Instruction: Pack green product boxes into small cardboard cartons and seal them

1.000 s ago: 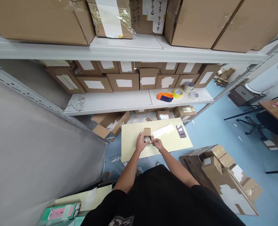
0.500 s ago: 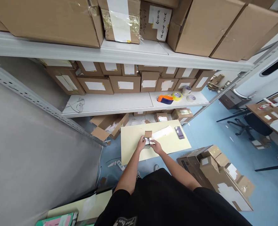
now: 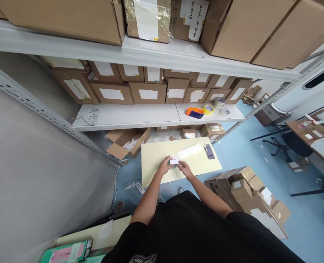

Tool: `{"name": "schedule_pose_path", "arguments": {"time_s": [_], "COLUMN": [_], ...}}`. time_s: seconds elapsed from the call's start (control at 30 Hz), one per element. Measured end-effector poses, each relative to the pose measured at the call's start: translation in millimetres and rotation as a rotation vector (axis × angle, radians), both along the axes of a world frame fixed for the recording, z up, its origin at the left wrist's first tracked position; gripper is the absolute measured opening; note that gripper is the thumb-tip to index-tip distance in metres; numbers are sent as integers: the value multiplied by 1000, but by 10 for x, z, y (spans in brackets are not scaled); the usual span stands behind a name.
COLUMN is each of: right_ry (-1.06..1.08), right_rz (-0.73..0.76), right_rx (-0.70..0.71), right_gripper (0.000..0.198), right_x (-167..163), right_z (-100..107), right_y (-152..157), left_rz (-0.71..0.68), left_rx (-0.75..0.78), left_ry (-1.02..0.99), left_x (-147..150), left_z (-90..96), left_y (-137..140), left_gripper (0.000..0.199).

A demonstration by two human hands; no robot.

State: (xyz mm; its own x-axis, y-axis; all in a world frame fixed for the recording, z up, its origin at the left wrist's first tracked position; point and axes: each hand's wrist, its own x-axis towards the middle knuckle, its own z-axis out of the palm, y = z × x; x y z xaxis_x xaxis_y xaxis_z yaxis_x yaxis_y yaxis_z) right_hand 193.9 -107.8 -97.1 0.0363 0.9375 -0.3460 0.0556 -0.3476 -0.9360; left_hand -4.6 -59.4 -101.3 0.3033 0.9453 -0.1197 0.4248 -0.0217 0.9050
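A small box (image 3: 174, 161) with a white top and a greenish side is between my two hands, over the pale yellow tabletop (image 3: 153, 155). Its lid is down. My left hand (image 3: 164, 166) grips the box from the left, fingers along its far edge. On the opposite side, my right hand (image 3: 185, 169) has its fingertips closed against the right edge. Just beyond the box lies a white sheet or strip (image 3: 189, 151). A dark, pixelated object (image 3: 209, 151) rests at the tabletop's right end.
Behind the tabletop rises a shelf rack (image 3: 129, 117) loaded with cartons. A tape dispenser (image 3: 195, 112) and tape rolls sit on its middle shelf. An open carton (image 3: 127, 142) stands at the left, stacked boxes (image 3: 256, 201) on the right floor. A grey wall (image 3: 49, 157) borders the left.
The small box's lid, upright with its brown inside showing before, has been folded down, so the white top faces up. My right hand has shifted slightly right. The camera view has moved a little.
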Motion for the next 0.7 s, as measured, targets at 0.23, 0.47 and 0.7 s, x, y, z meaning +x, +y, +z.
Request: {"name": "schedule_pose_path", "arguments": {"time_s": [0.23, 0.47, 0.7], "right_ry": [-155, -150, -92], "right_rz": [-80, -84, 35], "right_rx": [-57, -156, -94], "right_gripper": [52, 52, 58], "right_x": [-33, -143, -426], "right_z": [-57, -205, -291], "right_y": [115, 173, 611], "left_rz": [7, 229, 336], "left_rx": [37, -71, -168], "left_ry": [54, -102, 25], "left_x": [37, 153, 16], "left_z": [-6, -197, -303], "left_y": [-46, -212, -41], "left_gripper": [41, 50, 67]}}
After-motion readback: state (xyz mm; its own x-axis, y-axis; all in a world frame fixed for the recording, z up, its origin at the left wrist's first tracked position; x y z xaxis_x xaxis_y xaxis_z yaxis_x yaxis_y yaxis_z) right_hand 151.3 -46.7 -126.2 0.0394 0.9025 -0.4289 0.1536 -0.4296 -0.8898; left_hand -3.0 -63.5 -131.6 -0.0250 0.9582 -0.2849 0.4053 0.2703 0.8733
